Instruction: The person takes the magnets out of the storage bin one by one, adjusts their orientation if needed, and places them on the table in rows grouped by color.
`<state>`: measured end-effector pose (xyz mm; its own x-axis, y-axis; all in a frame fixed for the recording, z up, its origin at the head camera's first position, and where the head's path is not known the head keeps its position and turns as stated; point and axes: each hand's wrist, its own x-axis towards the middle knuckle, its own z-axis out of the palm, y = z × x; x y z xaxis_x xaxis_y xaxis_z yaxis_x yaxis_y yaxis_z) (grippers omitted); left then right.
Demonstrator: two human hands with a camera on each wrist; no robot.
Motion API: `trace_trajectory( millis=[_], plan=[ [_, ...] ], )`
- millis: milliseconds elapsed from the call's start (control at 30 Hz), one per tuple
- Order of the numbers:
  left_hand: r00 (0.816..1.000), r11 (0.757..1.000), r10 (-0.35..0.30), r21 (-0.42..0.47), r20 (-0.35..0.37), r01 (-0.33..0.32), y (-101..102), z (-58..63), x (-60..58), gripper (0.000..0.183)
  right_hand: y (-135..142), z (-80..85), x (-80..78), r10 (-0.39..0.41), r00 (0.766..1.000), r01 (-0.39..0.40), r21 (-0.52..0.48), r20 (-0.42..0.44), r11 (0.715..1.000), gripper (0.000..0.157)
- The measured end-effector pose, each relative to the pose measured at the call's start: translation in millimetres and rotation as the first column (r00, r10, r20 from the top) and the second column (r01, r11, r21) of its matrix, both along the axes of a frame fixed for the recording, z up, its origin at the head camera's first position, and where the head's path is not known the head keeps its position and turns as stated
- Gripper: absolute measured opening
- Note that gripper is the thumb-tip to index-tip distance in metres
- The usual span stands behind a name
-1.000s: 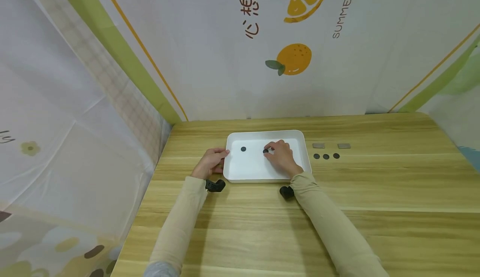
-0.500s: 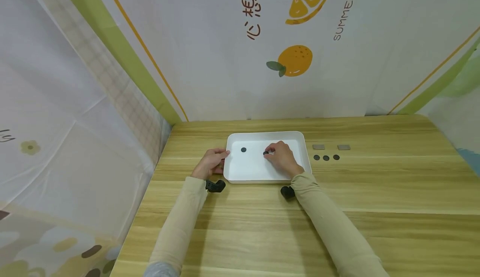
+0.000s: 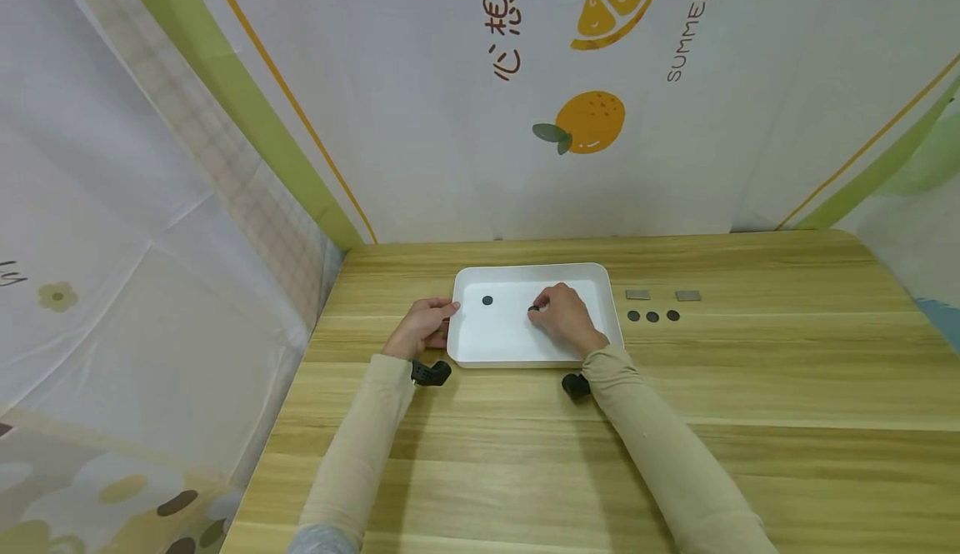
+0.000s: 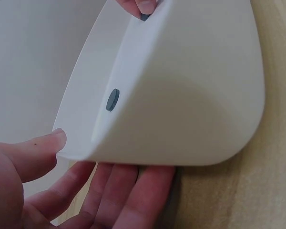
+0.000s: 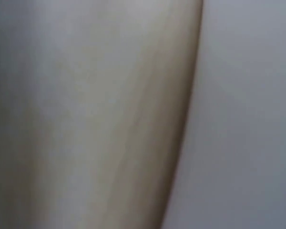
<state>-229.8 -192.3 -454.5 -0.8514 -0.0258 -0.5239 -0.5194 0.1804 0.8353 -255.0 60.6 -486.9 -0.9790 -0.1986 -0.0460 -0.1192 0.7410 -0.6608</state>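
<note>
A white rectangular tray (image 3: 487, 346) lies on the wooden table. My left hand (image 3: 420, 325) grips its left end, the thumb over the rim and the other fingers against the outside of the wall, as the left wrist view shows. Inside the tray my right hand (image 3: 562, 319) pinches a small dark round disc (image 3: 533, 309) between thumb and fingertips, close over the tray floor; the fingers partly hide it. A second dark disc (image 4: 113, 100) lies flat on the tray floor towards the left end. The right wrist view shows only a blurred tray wall.
To the right of the tray, three dark discs (image 3: 652, 316) lie in a row on the table (image 3: 750, 371). Behind them are two flat grey rectangular pieces (image 3: 637, 295). A printed white curtain (image 3: 435, 121) hangs at the table's back edge.
My right fingers have tipped the pinched disc slightly, and less of it shows between them now. The left hand and the tray have stayed in place.
</note>
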Motion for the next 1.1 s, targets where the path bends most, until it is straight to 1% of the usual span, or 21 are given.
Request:
trace_trajectory(
  millis=[200, 733, 867, 1000, 1100],
  plan=[
    [1.0, 1.0, 0.002, 0.007, 0.0, -0.002, 0.2, -1.1, -0.2, 0.045, 0.6, -1.8, -0.3, -0.025, 0.999, 0.025, -0.009, 0.022, 1.0, 0.018],
    [1.0, 1.0, -0.005, -0.009, -0.007, 0.005, 0.4, -1.1, 0.5, 0.046, 4.8, -0.2, 1.7, -0.029, 1.0, 0.029, -0.065, 0.001, 0.997, 0.022],
    [1.0, 1.0, -0.007, -0.009, -0.009, 0.006, 0.2, -1.4, 0.2, 0.046, 6.1, 1.8, 2.7, -0.028, 1.0, 0.029, -0.085, 0.012, 0.996, 0.024],
    [1.0, 1.0, -0.005, -0.003, -0.009, 0.005, 0.3, -2.4, -0.4, 0.045, 8.0, 0.1, 2.6, -0.026, 0.999, 0.03, -0.114, 0.036, 0.993, 0.025],
    [1.0, 1.0, -0.002, 0.001, -0.007, 0.002, 0.5, -2.8, -1.0, 0.044, 9.5, -1.9, 1.6, -0.028, 0.998, 0.036, -0.155, 0.054, 0.987, 0.024]
  ],
)
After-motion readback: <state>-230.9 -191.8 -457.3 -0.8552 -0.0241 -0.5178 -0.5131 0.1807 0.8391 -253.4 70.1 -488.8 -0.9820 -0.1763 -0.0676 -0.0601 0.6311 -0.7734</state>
